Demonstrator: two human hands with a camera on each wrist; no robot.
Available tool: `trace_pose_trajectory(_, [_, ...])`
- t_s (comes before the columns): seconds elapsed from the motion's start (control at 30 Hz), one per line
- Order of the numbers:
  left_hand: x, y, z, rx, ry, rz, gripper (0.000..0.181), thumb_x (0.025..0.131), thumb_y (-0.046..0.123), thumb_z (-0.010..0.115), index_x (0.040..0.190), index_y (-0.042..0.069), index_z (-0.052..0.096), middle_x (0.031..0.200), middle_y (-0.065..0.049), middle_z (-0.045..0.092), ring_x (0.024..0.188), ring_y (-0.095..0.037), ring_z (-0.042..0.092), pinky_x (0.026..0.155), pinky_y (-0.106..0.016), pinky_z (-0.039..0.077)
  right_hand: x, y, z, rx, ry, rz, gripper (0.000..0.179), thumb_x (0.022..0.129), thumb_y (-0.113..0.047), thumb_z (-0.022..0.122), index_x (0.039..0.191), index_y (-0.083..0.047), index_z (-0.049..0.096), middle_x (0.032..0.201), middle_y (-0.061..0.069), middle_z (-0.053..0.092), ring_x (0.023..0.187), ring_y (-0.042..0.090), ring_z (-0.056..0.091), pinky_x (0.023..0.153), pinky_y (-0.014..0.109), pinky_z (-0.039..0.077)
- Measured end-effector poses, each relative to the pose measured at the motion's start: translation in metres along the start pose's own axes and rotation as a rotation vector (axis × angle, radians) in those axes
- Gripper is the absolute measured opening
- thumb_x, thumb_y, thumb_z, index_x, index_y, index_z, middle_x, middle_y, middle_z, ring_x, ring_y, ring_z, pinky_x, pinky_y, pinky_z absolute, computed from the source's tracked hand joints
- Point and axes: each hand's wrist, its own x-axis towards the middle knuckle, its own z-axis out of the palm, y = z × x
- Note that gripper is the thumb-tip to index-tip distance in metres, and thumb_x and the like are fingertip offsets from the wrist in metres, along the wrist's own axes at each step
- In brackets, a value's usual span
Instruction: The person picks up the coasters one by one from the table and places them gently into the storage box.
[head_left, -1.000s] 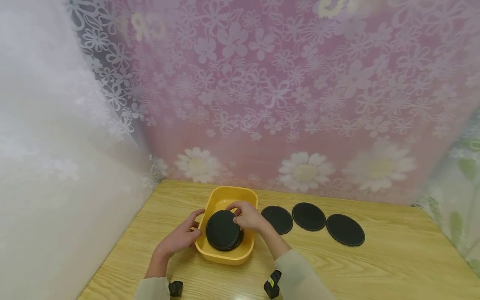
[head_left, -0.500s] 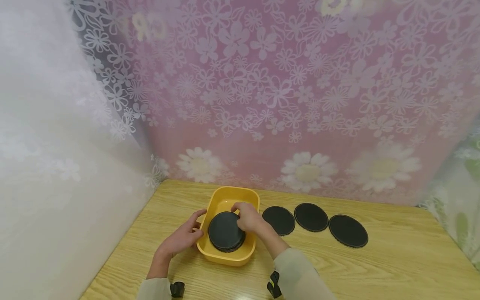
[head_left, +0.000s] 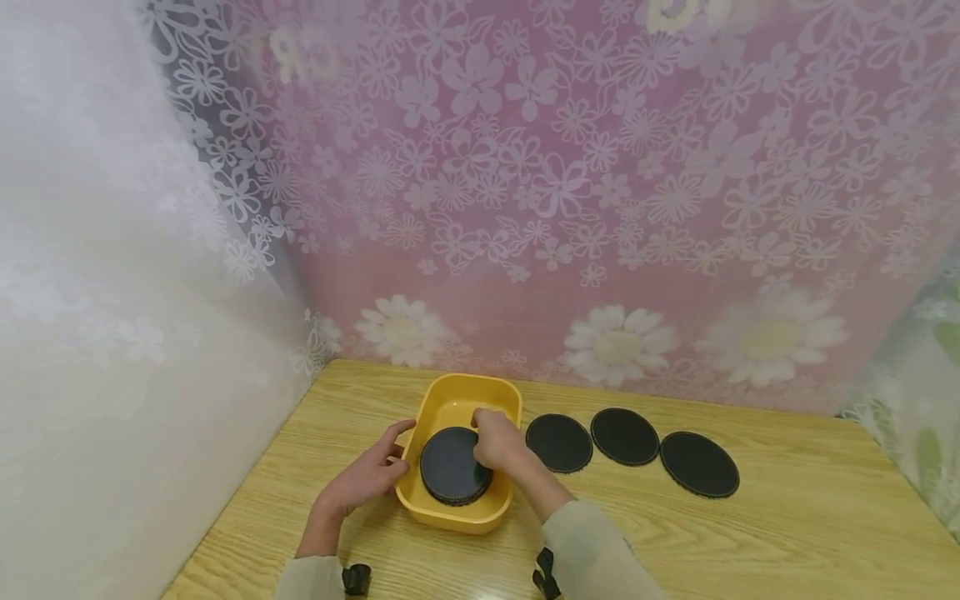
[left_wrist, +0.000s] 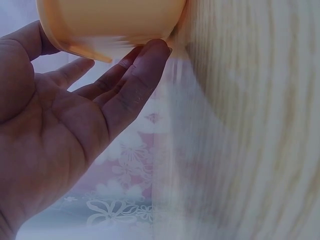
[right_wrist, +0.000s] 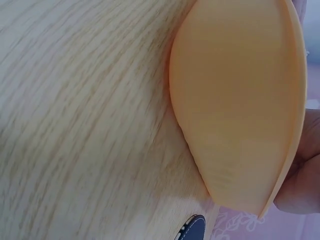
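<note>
The right hand [head_left: 498,442] bends over a stack of round black discs [head_left: 450,464] inside the smooth yellow rounded tub [head_left: 450,522]; fingertips hidden, grip undeterminable. The left hand [head_left: 366,477] rests, grip relaxed, against the tub's side.

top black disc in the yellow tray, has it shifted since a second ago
Yes, slightly right in the head view: the top black disc sits nearer the right side of the yellow tray.
</note>
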Motion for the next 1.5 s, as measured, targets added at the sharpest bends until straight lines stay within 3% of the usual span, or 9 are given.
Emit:
trace_pose_trajectory(0.3, [0.000, 0.000, 0.000, 0.011, 0.014, 0.001, 0.064, 0.099, 0.012, 0.049, 0.157, 0.015, 0.023, 0.126, -0.025, 0.050, 0.096, -0.029, 0.059, 0.068, -0.040, 0.051, -0.001, -0.002, 0.001, -0.062, 0.011, 0.014, 0.032, 0.084, 0.008, 0.064, 0.116, 0.002, 0.065, 0.107, 0.018, 0.067, 0.081, 0.028, 0.065, 0.062, 0.033, 0.050])
trace_pose_trajectory(0.47, [-0.001, 0.002, 0.001, 0.018, 0.018, -0.001, 0.064, 0.099, 0.011, 0.049, 0.157, 0.015, 0.023, 0.125, -0.024, 0.050, 0.094, -0.028, 0.059, 0.068, -0.039, 0.050, -0.002, -0.002, 0.006, -0.140, 0.016, 0.014, 0.012, 0.086, 0.005, 0.065, 0.095, -0.002, 0.064, 0.078, 0.009, 0.060, 0.063, 0.020, 0.055, 0.054, 0.031, 0.041])
trace_pose_trajectory(0.57, [-0.001, 0.002, 0.002, 0.019, 0.021, 0.000, 0.064, 0.099, 0.011, 0.050, 0.157, 0.015, 0.024, 0.124, -0.024, 0.050, 0.094, -0.028, 0.059, 0.068, -0.039, 0.051, -0.001, -0.001, 0.009, -0.164, 0.017, 0.037, 0.011, 0.086, 0.004, 0.066, 0.088, -0.005, 0.061, 0.071, 0.006, 0.054, 0.059, 0.019, 0.051, 0.053, 0.031, 0.039])
trace_pose_trajectory(0.87, [-0.001, 0.003, 0.002, 0.016, 0.018, 0.004, 0.064, 0.099, 0.010, 0.048, 0.157, 0.014, 0.023, 0.124, -0.025, 0.049, 0.093, -0.028, 0.059, 0.069, -0.040, 0.052, -0.001, 0.002, 0.012, -0.164, 0.047, 0.025, 0.011, 0.086, 0.006, 0.066, 0.091, -0.003, 0.064, 0.073, 0.007, 0.057, 0.060, 0.019, 0.053, 0.053, 0.031, 0.041])
trace_pose_trajectory(1.03, [-0.001, 0.003, 0.002, 0.021, 0.021, 0.005, 0.064, 0.099, 0.010, 0.048, 0.157, 0.014, 0.023, 0.123, -0.025, 0.050, 0.092, -0.028, 0.059, 0.068, -0.040, 0.052, -0.002, 0.002, 0.012, -0.144, 0.079, -0.015, 0.024, 0.085, 0.008, 0.065, 0.108, 0.000, 0.067, 0.097, 0.015, 0.067, 0.078, 0.026, 0.064, 0.058, 0.032, 0.047])
trace_pose_trajectory(1.23, [-0.001, 0.003, 0.002, 0.030, 0.023, 0.005, 0.064, 0.099, 0.010, 0.048, 0.157, 0.014, 0.023, 0.123, -0.024, 0.050, 0.093, -0.028, 0.059, 0.068, -0.040, 0.052, -0.004, 0.005, 0.005, 0.063, 0.096, -0.047, 0.034, 0.091, 0.000, 0.064, 0.124, 0.005, 0.063, 0.122, 0.023, 0.062, 0.103, 0.036, 0.063, 0.074, 0.040, 0.054])
trace_pose_trajectory(1.4, [-0.001, 0.002, 0.002, 0.024, 0.022, 0.000, 0.064, 0.099, 0.010, 0.049, 0.157, 0.014, 0.024, 0.123, -0.025, 0.050, 0.093, -0.029, 0.059, 0.068, -0.041, 0.051, -0.010, 0.015, -0.006, 0.295, 0.140, -0.073, 0.035, 0.092, -0.006, 0.064, 0.126, 0.003, 0.062, 0.123, 0.024, 0.060, 0.107, 0.037, 0.062, 0.080, 0.043, 0.055])
trace_pose_trajectory(1.5, [-0.001, 0.002, 0.002, 0.025, 0.029, -0.004, 0.064, 0.098, 0.010, 0.049, 0.157, 0.015, 0.024, 0.124, -0.025, 0.050, 0.092, -0.029, 0.059, 0.068, -0.041, 0.051, -0.015, 0.020, -0.014, 0.435, 0.156, -0.069, 0.036, 0.093, -0.006, 0.064, 0.127, 0.003, 0.061, 0.124, 0.025, 0.059, 0.101, 0.035, 0.065, 0.078, 0.041, 0.057])
